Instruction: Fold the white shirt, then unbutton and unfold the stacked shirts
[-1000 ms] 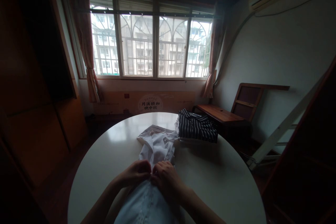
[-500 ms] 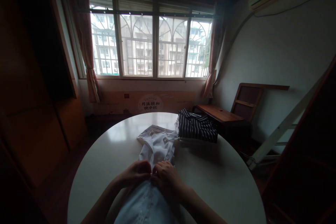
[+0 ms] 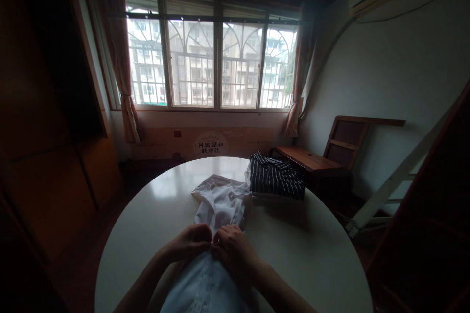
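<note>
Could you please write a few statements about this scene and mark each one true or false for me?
1. The left hand and right hand are close together on the pale shirt. True.
2. The striped garment lies to the left of the shirt. False: it lies to the right of the shirt's far part.
3. The table has a rounded edge. True.
4. The curtains are drawn across the window. False: they are gathered at its two sides.
5. A ladder stands on the right side of the view. True.
</note>
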Tool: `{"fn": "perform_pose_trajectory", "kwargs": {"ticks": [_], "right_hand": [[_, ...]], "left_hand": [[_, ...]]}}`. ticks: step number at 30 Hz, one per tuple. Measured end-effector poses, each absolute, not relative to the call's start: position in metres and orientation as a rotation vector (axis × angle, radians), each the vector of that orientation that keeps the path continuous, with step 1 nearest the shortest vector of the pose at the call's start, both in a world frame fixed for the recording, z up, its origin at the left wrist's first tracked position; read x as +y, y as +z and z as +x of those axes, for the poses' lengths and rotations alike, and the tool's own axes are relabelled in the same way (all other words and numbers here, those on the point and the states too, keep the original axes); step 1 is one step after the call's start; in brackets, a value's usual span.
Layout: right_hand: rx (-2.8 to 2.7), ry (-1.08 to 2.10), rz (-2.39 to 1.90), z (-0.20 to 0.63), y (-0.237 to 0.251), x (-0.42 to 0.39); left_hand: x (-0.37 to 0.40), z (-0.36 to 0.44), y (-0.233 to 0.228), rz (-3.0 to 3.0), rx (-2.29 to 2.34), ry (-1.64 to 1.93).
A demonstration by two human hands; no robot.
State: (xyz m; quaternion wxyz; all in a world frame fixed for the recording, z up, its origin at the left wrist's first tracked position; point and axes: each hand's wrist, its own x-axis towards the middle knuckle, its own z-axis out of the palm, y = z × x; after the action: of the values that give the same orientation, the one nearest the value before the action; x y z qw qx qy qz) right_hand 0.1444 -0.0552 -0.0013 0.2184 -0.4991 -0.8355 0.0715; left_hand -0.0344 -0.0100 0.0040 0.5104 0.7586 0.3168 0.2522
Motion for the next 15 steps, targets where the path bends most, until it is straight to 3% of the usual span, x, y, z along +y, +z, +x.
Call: {"fn": "perform_pose_trajectory", "kwargs": {"ticks": [15], "right_hand": [[-2.324, 0.177, -1.353, 0.1448, 0.0002, -0.0541]], "left_hand": [[-0.0097, -0.0342, 0.0035, 1.841, 0.762, 0.613]]}}
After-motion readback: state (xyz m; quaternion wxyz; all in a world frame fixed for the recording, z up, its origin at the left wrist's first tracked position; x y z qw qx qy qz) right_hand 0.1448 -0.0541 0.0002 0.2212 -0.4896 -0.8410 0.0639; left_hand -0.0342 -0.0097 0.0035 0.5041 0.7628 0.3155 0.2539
